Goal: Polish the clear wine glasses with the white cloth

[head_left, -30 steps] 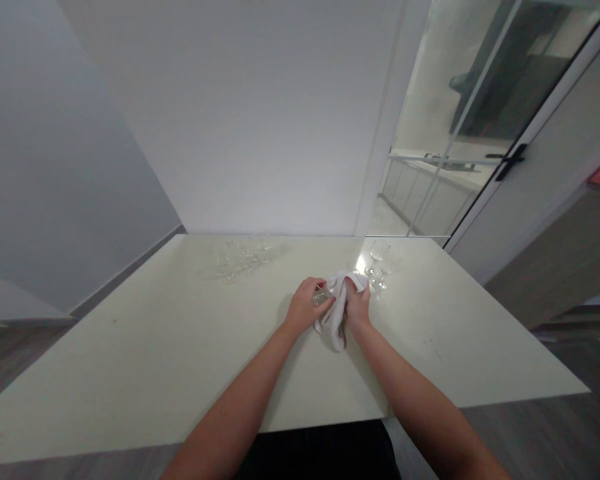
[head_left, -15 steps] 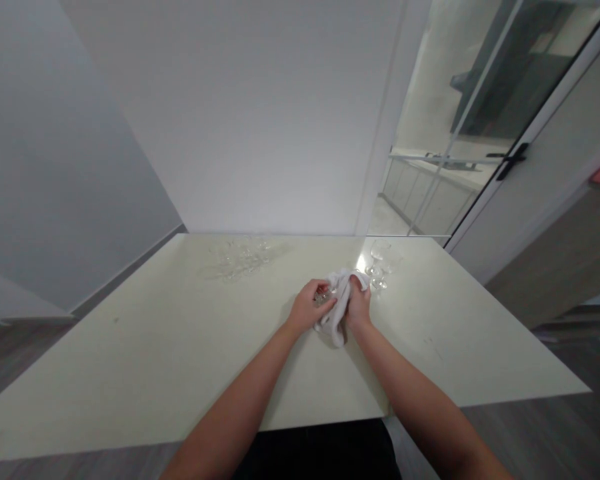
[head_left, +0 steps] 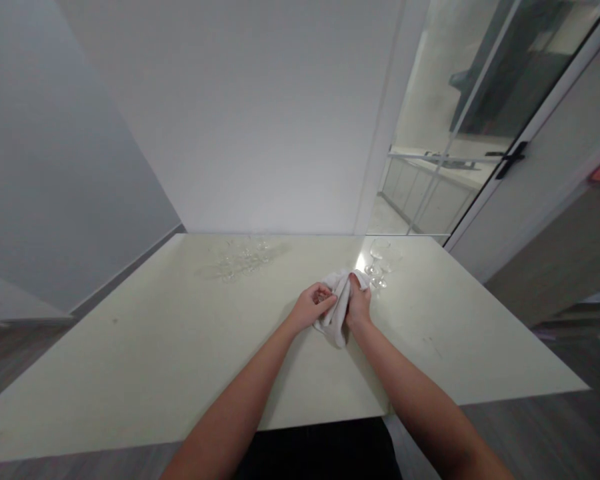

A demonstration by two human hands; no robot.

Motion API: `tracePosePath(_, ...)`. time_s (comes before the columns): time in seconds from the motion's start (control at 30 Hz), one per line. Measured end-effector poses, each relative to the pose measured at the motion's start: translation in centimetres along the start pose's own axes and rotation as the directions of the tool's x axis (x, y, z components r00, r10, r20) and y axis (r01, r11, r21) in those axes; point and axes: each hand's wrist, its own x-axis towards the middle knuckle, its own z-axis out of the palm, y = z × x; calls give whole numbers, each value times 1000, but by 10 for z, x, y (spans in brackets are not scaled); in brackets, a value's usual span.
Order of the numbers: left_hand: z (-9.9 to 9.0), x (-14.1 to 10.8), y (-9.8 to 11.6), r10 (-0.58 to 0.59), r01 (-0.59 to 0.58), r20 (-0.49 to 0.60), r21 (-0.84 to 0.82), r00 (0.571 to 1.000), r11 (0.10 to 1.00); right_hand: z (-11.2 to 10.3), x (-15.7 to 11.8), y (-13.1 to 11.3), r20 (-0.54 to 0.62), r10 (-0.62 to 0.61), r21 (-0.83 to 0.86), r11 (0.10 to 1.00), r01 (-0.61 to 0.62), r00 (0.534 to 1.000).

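My left hand [head_left: 310,307] is closed round a small clear glass [head_left: 322,297], most of it hidden by my fingers and the cloth. A white cloth [head_left: 336,320] wraps the glass's right side and hangs down in folds. My right hand [head_left: 359,303] grips this cloth, its thumb up near the top of the folds. Both hands are close together above the middle of the table. Just beyond my right hand stand a few clear stemmed glasses [head_left: 379,267].
Several more clear glasses [head_left: 245,259] stand in a group at the back left of the pale table [head_left: 180,360]. A white wall [head_left: 270,133] rises behind the table's far edge. To the right is a glazed door with a black handle [head_left: 513,160].
My left fingers and the cloth have shifted slightly about the glass, so less of it shows now. The standing glasses have not moved.
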Motion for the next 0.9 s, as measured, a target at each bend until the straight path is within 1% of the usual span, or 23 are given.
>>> tracePosePath(0.07, 0, 0, 0, 42, -39, -56, 56, 998, 998, -1, 2, 1, 4, -44, -19, 999, 44, 999)
tracePosePath(0.13, -1, -2, 0, 120, -99, -105, 184, 987, 978, -2, 4, 2, 21, -88, -39, 995, 89, 996)
tracePosePath(0.23, -1, -5, 2, 231, -180, -77, 408, 970, 895, -2, 6, 4, 49, -132, -59, 989, 135, 990)
tracePosePath(0.3, -1, -5, 3, 265, -201, -67, 485, 962, 851, -2, 6, 4, 59, -133, -46, 990, 136, 989)
tracePosePath(0.33, 0, -5, 4, 259, -192, -78, 478, 963, 857, -2, 5, 4, 64, -124, -35, 991, 127, 990)
tracePosePath(0.37, 1, -4, 4, 230, -170, -93, 429, 969, 887, -2, 3, 3, 71, -107, -24, 994, 109, 992)
tracePosePath(0.4, 2, -4, 4, 174, -134, -91, 338, 981, 932, -1, 2, 2, 80, -84, -15, 996, 86, 993)
tracePosePath(0.43, 3, -3, 4, 97, -82, -59, 213, 994, 974, -1, 0, 0, 89, -59, -9, 998, 60, 994)
tracePosePath(0.47, 3, -2, 4, 15, -15, 0, 74, 1000, 997, -1, -1, -2, 102, -31, -10, 999, 32, 994)
tracePosePath(0.5, 3, -1, 4, -54, 57, 72, -52, 996, 997, -1, -3, -4, 118, -6, -13, 1000, 8, 993)
tracePosePath(0.53, 3, -1, 4, -99, 119, 137, -147, 986, 982, 0, -4, -6, 132, 13, -14, 1000, -12, 991)
tracePosePath(0.57, 3, -1, 4, -121, 156, 176, -205, 977, 966, 0, -5, -7, 144, 26, -12, 1000, -24, 989)
tracePosePath(0.6, 3, -1, 5, -123, 163, 179, -229, 976, 960, 1, -5, -7, 152, 30, -3, 1000, -30, 988)
tracePosePath(0.67, 2, -1, 5, -83, 100, 99, -186, 992, 977, 2, -4, -7, 141, 21, 26, 999, -25, 990)
tracePosePath(0.73, 2, -2, 5, -5, 4, -20, -49, 1000, 999, 3, -3, -4, 109, 7, 53, 998, -13, 994)
tracePosePath(0.8, 2, -4, 5, 76, -64, -103, 112, 992, 992, 3, -1, -1, 92, 5, 66, 998, -11, 996)
tracePosePath(0.83, 2, -4, 5, 104, -82, -121, 171, 987, 982, 3, -1, 0, 97, 12, 70, 997, -19, 995)
tracePosePath(0.9, 4, -5, 6, 120, -96, -102, 212, 988, 973, 2, 0, 1, 110, 46, 79, 995, -55, 993)
